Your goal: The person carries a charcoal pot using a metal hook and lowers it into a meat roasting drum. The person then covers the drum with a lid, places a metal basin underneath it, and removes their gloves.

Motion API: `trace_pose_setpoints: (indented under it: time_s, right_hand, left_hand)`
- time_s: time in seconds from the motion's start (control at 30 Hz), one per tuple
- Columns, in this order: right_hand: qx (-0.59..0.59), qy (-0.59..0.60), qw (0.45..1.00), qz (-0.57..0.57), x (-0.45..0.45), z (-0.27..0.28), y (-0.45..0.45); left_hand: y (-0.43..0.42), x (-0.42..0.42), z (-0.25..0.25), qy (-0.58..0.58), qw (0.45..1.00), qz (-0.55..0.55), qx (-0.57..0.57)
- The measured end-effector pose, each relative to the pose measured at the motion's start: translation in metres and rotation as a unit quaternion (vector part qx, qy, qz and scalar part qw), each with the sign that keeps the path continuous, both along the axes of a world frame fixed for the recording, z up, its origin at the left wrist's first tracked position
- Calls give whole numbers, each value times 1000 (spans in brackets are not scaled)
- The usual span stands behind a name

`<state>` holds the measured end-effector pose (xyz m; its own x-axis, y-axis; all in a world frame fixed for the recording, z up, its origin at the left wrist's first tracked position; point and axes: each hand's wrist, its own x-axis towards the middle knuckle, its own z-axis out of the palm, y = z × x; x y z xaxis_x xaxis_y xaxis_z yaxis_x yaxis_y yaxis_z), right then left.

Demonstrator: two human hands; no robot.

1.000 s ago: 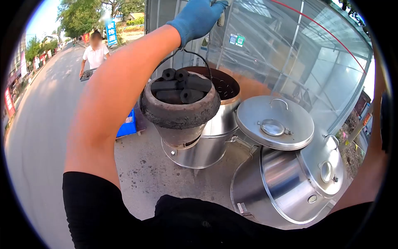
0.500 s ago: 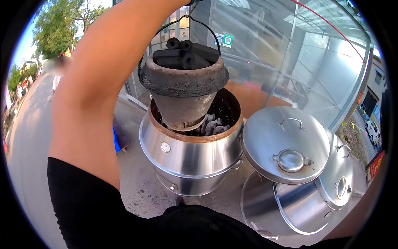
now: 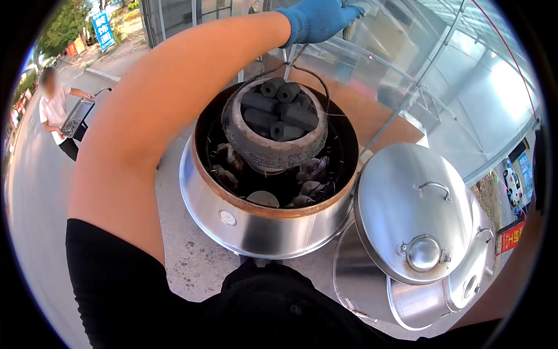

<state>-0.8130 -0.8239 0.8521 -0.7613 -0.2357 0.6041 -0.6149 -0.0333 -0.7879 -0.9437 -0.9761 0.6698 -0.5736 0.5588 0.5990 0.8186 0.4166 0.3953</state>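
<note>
My left hand (image 3: 319, 22), in a blue glove, is raised at the top of the head view, fingers closed round the upper end of a wire handle (image 3: 323, 81). From this handle hangs a clay pot (image 3: 273, 150) filled with several black charcoal briquettes (image 3: 286, 131). The pot is upright, its lower part inside the mouth of a round steel roaster (image 3: 273, 232). Pale lumps (image 3: 313, 170) line the roaster's inside around it; whether the pot's base touches anything is hidden. Only my right forearm (image 3: 494, 302) shows at the lower right; the hand is out of frame.
To the right, a round steel lid (image 3: 389, 192) leans on another steel drum (image 3: 415, 302). Behind the roaster stands a clear plastic-sheeted frame (image 3: 372, 70). On the road at left, a person (image 3: 52, 110) carries a metal tray (image 3: 78, 119).
The charcoal pot has gone down into the roaster's mouth. My view has tilted, bringing the blue glove into frame. The person with the tray now shows clearly at left.
</note>
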Motion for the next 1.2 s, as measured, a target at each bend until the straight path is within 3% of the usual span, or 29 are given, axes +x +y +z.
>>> trace_pose_setpoints:
  time_s: [0.13, 0.23, 0.3, 0.43, 0.6, 0.73, 0.77, 0.97, 1.2]
  right_hand:
    - [10, -30, 999, 13, -40, -24, -1]
    - [19, -53, 998, 19, -68, -42, -5]
    - [15, -92, 995, 28, -90, -62, -3]
    - [3, -160, 987, 15, -126, -106, -10]
    - [26, -263, 963, 60, -163, -143, -15]
    - [29, -274, 961, 20, -183, -174, -31]
    - [28, -311, 947, 79, -196, -181, -24]
    - [59, -317, 942, 88, -211, -216, -43]
    - [62, -365, 926, 80, -233, -238, -67]
  left_hand:
    - [15, -56, -94, 47, 998, 45, 21]
    - [16, -61, -132, -24, 999, -7, 29]
    - [18, -66, -155, -171, 983, -29, 56]
    - [17, -78, -206, -264, 962, -35, 65]
    - [15, -80, -249, -306, 947, -43, 81]
    - [8, -90, -276, -358, 932, -21, 54]
    - [9, -90, -285, -393, 917, -24, 59]
    - [4, -98, -328, -485, 871, -14, 76]
    - [-9, -87, -340, -528, 847, 5, 63]
